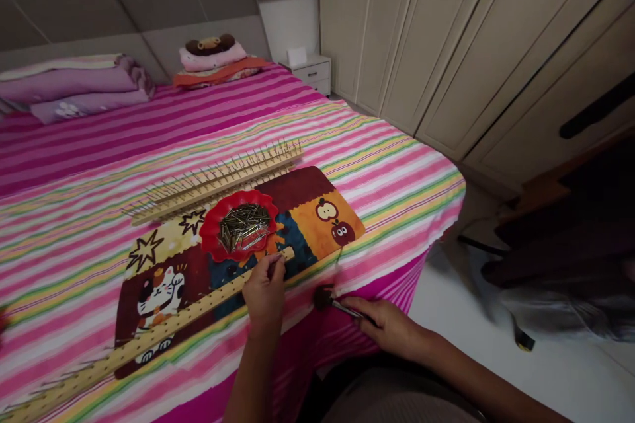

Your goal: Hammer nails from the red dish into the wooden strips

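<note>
My left hand (266, 287) is closed in a pinch near the right end of a long, narrow wooden strip (191, 312) with rows of small holes. A small thin nail seems to be between its fingertips, partly hidden. Nails stand up from the strip's left end. My right hand (389, 325) is wrapped round the handle of a hammer (347, 307), whose dark head hangs low at the bed's edge, apart from the strip. Just beyond my left hand sits a red scalloped bowl (210, 228) full of loose nails (244, 226).
Two wooden strips (218, 188) bristling with nails lie behind the bowl. Under the bowl is a patterned mat (322, 192) on the striped bedspread (397, 165). Folded bedding (74, 82) rests near the headboard. A nightstand (313, 71) and wardrobe (397, 33) stand beyond.
</note>
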{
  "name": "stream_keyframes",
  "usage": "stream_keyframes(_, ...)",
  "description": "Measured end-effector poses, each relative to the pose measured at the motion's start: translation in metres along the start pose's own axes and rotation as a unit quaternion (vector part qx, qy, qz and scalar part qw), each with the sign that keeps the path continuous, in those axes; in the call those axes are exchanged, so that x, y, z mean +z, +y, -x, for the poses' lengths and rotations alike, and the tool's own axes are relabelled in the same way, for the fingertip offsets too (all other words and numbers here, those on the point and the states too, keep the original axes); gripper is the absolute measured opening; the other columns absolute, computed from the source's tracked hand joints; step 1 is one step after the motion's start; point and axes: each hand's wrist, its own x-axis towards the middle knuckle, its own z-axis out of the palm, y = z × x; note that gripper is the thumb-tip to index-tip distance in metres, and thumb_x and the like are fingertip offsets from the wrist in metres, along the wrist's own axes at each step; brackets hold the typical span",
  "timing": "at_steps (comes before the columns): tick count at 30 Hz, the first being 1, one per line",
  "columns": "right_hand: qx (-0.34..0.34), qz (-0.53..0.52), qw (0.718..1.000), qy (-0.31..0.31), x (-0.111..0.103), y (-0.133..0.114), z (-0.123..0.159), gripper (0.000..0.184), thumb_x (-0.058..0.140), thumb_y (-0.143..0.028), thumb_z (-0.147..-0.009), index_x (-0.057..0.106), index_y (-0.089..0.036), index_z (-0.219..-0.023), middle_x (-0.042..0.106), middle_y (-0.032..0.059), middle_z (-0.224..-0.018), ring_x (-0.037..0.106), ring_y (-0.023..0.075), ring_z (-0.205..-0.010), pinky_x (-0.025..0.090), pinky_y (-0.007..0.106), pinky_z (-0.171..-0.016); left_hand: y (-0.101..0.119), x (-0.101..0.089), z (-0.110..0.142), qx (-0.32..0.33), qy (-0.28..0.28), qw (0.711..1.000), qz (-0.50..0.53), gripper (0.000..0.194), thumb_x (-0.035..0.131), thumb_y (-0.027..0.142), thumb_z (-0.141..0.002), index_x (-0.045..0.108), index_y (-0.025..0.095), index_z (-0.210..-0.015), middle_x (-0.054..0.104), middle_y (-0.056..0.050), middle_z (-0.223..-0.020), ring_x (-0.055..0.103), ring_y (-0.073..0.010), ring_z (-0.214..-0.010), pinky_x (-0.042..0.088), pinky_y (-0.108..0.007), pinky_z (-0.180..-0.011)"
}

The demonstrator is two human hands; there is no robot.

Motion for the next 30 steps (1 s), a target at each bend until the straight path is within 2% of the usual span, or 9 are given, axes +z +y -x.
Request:
stream_keyframes(7, 0.0, -0.021, 1.0, 0.009, 0.0, 0.0, 0.0, 0.05, 0.047, -0.01, -0.081, 0.059, -0.025, -0.127, 0.074, -0.0002, -0.088, 0.065, 0.0137, -0.066, 0.051, 0.021, -0.061, 0.005, 0.005, 0.002, 0.034, 0.018, 0.998, -0.041, 0.023, 0.054, 0.039, -0.077, 0.067, 0.021, -0.085, 0.071, -0.001, -0.079, 0.065, -0.0163, -0.075, 0.05, -0.028, -0.075)
stream_keyframes(13, -0.01, -0.06, 0.998, 0.024, -0.007, -0.014, 0.004, 0.043, 0.042, -0.016, -0.089, 0.057, -0.021, -0.129, 0.07, 0.0063, -0.118, 0.067, 0.0178, -0.099, 0.053, 0.027, -0.085, 0.006, 0.009, 0.003, 0.092, 0.029, 0.991, -0.095, 0.022, 0.049, 0.033, -0.08, 0.067, 0.021, -0.085, 0.072, -0.004, -0.089, 0.064, -0.017, -0.086, 0.047, -0.029, -0.083)
stream_keyframes(17, -0.012, -0.091, 0.992, 0.086, -0.019, -0.039, -0.003, 0.044, 0.039, -0.021, -0.093, 0.051, -0.018, -0.135, 0.064, 0.0088, -0.128, 0.06, 0.0202, -0.116, 0.048, 0.033, -0.098, 0.005, 0.012, 0.003, 0.11, 0.036, 0.986, -0.123, 0.021, 0.048, 0.031, -0.082, 0.067, 0.022, -0.085, 0.071, -0.004, -0.087, 0.063, -0.0167, -0.085, 0.046, -0.028, -0.082)
stream_keyframes(21, -0.048, -0.081, 0.987, 0.131, -0.035, -0.068, -0.023, 0.045, 0.038, -0.02, -0.093, 0.048, -0.019, -0.137, 0.074, 0.0049, -0.107, 0.071, 0.0181, -0.091, 0.057, 0.031, -0.081, 0.002, 0.013, 0.003, 0.127, 0.033, 0.98, -0.148, 0.023, 0.047, 0.029, -0.083, 0.067, 0.02, -0.084, 0.068, -0.005, -0.081, 0.062, -0.0167, -0.078, 0.045, -0.027, -0.075)
stream_keyframes(25, -0.126, -0.012, 0.979, 0.158, -0.046, -0.089, -0.044, 0.046, 0.038, -0.018, -0.095, 0.044, -0.023, -0.14, 0.066, 0.0063, -0.123, 0.064, 0.0201, -0.11, 0.052, 0.036, -0.093, -0.002, 0.017, 0.003, 0.15, 0.044, 0.976, -0.154, 0.022, 0.046, 0.027, -0.084, 0.067, 0.02, -0.085, 0.068, -0.006, -0.082, 0.061, -0.0166, -0.078, 0.044, -0.027, -0.074)
stream_keyframes(27, -0.139, 0.028, 0.979, 0.147, -0.046, -0.092, -0.051, 0.048, 0.038, -0.016, -0.093, 0.042, -0.024, -0.141, 0.066, 0.0071, -0.124, 0.064, 0.0211, -0.109, 0.052, 0.038, -0.092, -0.002, 0.018, 0.003, 0.152, 0.045, 0.974, -0.16, 0.021, 0.047, 0.025, -0.084, 0.067, 0.02, -0.086, 0.068, -0.006, -0.083, 0.061, -0.0162, -0.078, 0.044, -0.026, -0.073)
stream_keyframes(30, -0.119, 0.066, 0.985, 0.103, -0.045, -0.092, -0.056, 0.051, 0.038, -0.015, -0.09, 0.043, -0.026, -0.139, 0.071, 0.0062, -0.11, 0.069, 0.021, -0.092, 0.057, 0.037, -0.08, 0.0, 0.018, 0.004, 0.147, 0.036, 0.972, -0.182, 0.021, 0.046, 0.023, -0.084, 0.067, 0.02, -0.085, 0.067, -0.005, -0.08, 0.061, -0.0157, -0.077, 0.043, -0.025, -0.071)
